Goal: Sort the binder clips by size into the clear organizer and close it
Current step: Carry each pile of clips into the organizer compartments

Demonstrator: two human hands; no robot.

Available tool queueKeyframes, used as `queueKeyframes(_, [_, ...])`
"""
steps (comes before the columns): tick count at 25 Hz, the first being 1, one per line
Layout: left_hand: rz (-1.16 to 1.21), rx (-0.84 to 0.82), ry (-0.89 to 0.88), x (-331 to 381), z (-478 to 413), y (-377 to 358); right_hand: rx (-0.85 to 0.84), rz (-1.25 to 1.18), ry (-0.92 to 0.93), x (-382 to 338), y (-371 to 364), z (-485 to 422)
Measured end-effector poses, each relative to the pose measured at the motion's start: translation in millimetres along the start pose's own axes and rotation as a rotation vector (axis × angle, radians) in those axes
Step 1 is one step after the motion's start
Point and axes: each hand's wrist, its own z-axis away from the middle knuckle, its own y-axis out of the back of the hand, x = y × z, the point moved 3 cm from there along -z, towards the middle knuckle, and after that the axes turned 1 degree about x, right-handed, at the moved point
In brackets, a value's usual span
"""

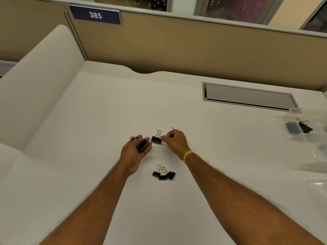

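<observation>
organizer (311, 147): cut by right edge, blurred | right-hand clip (172, 128): mostly hidden by fingers (167, 138)

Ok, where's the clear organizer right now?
The clear organizer sits at the far right of the head view, just in front of the grey cable hatch, well right of the right hand.

Black binder clips (163, 175), white desk (106, 121), yellow wristband (188, 156), navy 385 sign (95, 15), tan partition (177, 46)

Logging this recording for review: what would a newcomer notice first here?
Two bare hands meet mid-desk: the left hand cups a bunch of black binder clips, the right hand pinches a single clip. One loose clip lies between them, a small cluster nearer the person, and the clear organizer sits at the right edge.
</observation>
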Motion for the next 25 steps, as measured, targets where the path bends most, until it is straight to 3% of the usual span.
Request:
queueKeyframes(4, [-0.020, -0.006, 0.007, 2.5, -3.7, 6.2, 0.068, 0.349, 0.152, -8.9, -27.7, -2.1])
queueKeyframes(10, [-0.055, -0.016, 0.001, 7.5, -7.3, 11.6, 0.133, 0.500, 0.130, -9.8, -44.2, -7.1])
queueKeyframes(12, [-0.067, -0.019, 0.004, 10.1, -8.5, 11.8, 0.132, 0.363, 0.107, -9.6, -39.0, -7.6])
queueKeyframes(16, [-0.079, -0.038, 0.013, 10.2, -6.9, 6.0, 0.000, -0.257, -0.043, -9.6, -22.2, 4.0])
queueKeyframes(20, [-0.009, -0.115, 0.052, 0.8, 3.5, -15.8, -0.091, -0.767, -0.075, -8.6, -14.2, 37.0])
queueKeyframes(25, [0.048, -0.202, 0.052, -31.4, 27.1, -62.5, 0.151, -0.857, 0.008, -7.6, 9.9, 70.1])
